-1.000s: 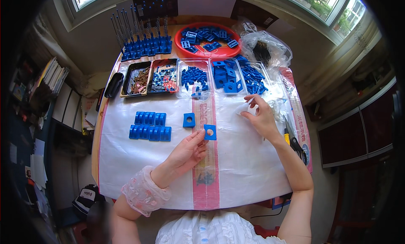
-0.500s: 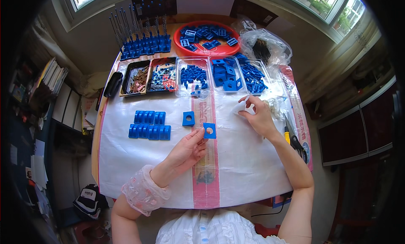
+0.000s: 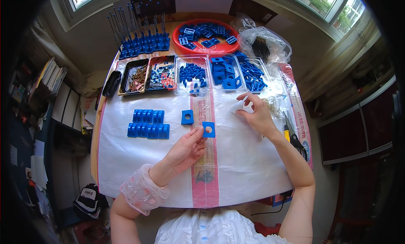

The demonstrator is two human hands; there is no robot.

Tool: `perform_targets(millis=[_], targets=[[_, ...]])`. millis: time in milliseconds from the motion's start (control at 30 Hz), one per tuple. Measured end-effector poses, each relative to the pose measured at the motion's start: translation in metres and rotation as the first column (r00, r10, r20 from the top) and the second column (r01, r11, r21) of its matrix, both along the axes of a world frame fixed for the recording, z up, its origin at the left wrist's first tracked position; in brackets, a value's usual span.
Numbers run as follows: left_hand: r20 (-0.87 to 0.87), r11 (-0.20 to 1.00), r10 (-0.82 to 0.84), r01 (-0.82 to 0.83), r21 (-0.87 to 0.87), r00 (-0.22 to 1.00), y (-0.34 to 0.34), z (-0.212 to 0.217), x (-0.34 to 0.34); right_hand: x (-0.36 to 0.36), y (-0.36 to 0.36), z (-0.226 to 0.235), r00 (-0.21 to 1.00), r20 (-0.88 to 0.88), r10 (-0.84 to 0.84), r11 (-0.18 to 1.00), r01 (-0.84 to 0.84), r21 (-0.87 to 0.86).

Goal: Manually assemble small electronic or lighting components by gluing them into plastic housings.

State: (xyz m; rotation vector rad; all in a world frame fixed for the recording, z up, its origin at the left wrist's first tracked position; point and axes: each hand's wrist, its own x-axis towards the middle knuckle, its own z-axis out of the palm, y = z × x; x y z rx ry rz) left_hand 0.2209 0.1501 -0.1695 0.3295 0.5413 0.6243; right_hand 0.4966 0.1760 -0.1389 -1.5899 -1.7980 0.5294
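Note:
My left hand (image 3: 184, 150) pinches a blue square plate with a round hole (image 3: 206, 130) between thumb and fingers, holding it up over the table. Just behind it lies another such blue plate (image 3: 187, 117). To the left, blue ribbed blocks (image 3: 148, 131) sit in two rows. My right hand (image 3: 258, 117) is curled over the right side of the table, thumb and fingertips around a small white piece (image 3: 238, 108); its exact kind is unclear. Beside that hand lies a heap of small pale parts (image 3: 276, 108).
Along the back stand trays of screws (image 3: 138, 80), small metal and red parts (image 3: 162, 76) and blue pieces (image 3: 193, 74). Behind them are a red basin (image 3: 177, 45), upright springs on blue bases (image 3: 145, 44) and a plastic bag (image 3: 276, 44). Black-handled scissors (image 3: 298, 148) lie at the right.
The whole view has shifted very slightly. Both hands stay almost where they were, the left one still with the blue plate.

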Motion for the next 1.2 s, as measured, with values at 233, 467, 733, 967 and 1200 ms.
perform_targets(millis=[233,467,733,967,1200], targets=[[0.0,1.0,0.001,-0.001,-0.004,1.0,0.001,0.001,0.001,0.009,0.0,-0.007,1.0,0.011,0.022,0.997,-0.023,0.068],[-0.005,1.0,0.006,-0.006,0.004,1.0,0.0,0.001,0.001,0.018,-0.022,0.016,0.993,-0.115,-0.02,1.0,0.022,0.02],[0.012,1.0,-0.001,0.001,0.016,1.0,0.0,-0.003,0.0,0.038,-0.053,0.024,0.494,-0.864,-0.102,0.98,-0.101,-0.174],[0.012,1.0,-0.001,0.0,0.025,1.0,0.001,-0.002,0.002,0.041,-0.06,0.011,0.189,-0.976,-0.107,0.956,-0.252,-0.154],[0.011,0.999,-0.01,0.01,0.039,1.0,0.001,-0.001,0.001,0.035,-0.059,-0.003,0.048,-0.993,-0.109,0.95,-0.29,-0.119]])
